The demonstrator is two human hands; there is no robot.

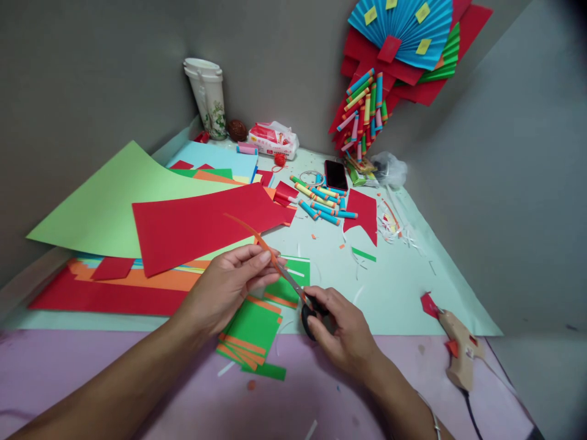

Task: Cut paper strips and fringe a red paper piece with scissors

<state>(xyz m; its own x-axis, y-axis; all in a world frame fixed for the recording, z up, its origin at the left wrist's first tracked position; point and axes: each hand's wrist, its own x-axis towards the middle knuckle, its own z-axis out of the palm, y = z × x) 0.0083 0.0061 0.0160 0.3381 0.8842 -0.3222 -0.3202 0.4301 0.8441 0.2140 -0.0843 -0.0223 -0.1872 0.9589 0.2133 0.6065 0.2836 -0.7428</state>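
My left hand [238, 278] pinches a thin orange paper strip [250, 230], whose free end curves up to the left over a red sheet [206, 226]. Black-handled scissors [293, 282] are in my right hand [342, 324], with my fingers in the handle loops. Their blades point up and left and meet the strip close to my left fingertips. Below both hands lie green paper pieces [254, 327] with several narrow orange strips [243, 348] on them.
Small rolled paper tubes [323, 201] and a phone [336, 175] lie further back. A glue gun [458, 348] rests at the right edge. A white cup [208, 101] stands at the back left. Behind, a blue paper fan [406, 30] hangs on the wall.
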